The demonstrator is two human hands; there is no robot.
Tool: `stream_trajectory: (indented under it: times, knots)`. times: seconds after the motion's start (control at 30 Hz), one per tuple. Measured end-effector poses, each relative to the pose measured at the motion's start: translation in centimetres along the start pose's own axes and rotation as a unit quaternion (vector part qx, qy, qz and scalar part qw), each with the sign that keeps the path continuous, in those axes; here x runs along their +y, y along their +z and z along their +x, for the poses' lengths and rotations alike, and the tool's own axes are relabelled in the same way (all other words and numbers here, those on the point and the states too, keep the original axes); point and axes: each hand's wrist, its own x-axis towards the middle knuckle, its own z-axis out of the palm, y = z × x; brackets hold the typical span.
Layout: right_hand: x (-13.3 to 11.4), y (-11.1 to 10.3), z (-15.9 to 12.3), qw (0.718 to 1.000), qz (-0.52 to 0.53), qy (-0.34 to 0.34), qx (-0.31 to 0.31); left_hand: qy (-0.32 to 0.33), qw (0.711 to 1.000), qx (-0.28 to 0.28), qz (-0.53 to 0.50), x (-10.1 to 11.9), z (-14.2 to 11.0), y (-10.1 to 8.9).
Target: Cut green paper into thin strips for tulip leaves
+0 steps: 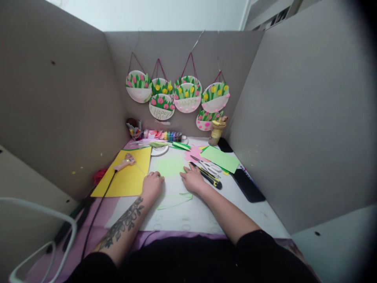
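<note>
A light green sheet of paper [171, 165] lies on the white work surface between my two hands. My left hand [153, 184] rests at the sheet's lower left edge with its fingers curled in; what they hold, if anything, is hidden. On the sheet's right side my right hand [193, 179] lies with fingers spread, touching the paper. Just beyond that hand are a black and yellow utility knife [210, 179] and white-handled scissors [210, 169]. Thin green paper offcuts [175, 201] lie nearer to me, between my forearms.
Left, a glue gun [125, 162] with a black cord lies on yellow sheets [132, 186]. Green card [220, 158] and a black phone [249, 186] are at right. Paint pots [171, 136] stand behind. Paper-plate flower baskets [187, 98] hang on the back panel; grey panels enclose both sides.
</note>
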Motion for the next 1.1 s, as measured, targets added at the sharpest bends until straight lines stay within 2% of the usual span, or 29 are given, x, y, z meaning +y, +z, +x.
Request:
stream_trajectory:
  times: [0.23, 0.43, 0.67, 0.8, 0.97, 1.1]
  knots:
    - [0.5, -0.5, -0.2, 0.999, -0.025, 0.020, 0.025, -0.060, 0.997, -0.039, -0.003, -0.1, -0.4, -0.8]
    - [0.0, -0.5, 0.2, 0.999, -0.021, 0.007, 0.040, -0.064, 0.997, -0.041, -0.005, -0.2, -0.4, -0.7]
    - [-3.1, 0.1, 1.3, 0.997, -0.009, -0.054, 0.045, -0.054, 0.998, -0.020, -0.007, -0.3, -0.4, -0.1]
    - [-5.3, 0.0, 2.2, 0.995, -0.012, -0.091, 0.027, -0.050, 0.998, -0.022, -0.011, -0.4, -0.2, 0.2]
    - [-7.6, -0.7, 3.2, 0.994, 0.004, -0.111, 0.005, -0.054, 0.998, -0.018, -0.021, -0.5, -0.3, 0.3]
    - [-8.5, -1.4, 3.4, 0.994, 0.005, -0.109, -0.002, -0.044, 0.999, -0.015, -0.022, -0.4, -0.5, 0.0]
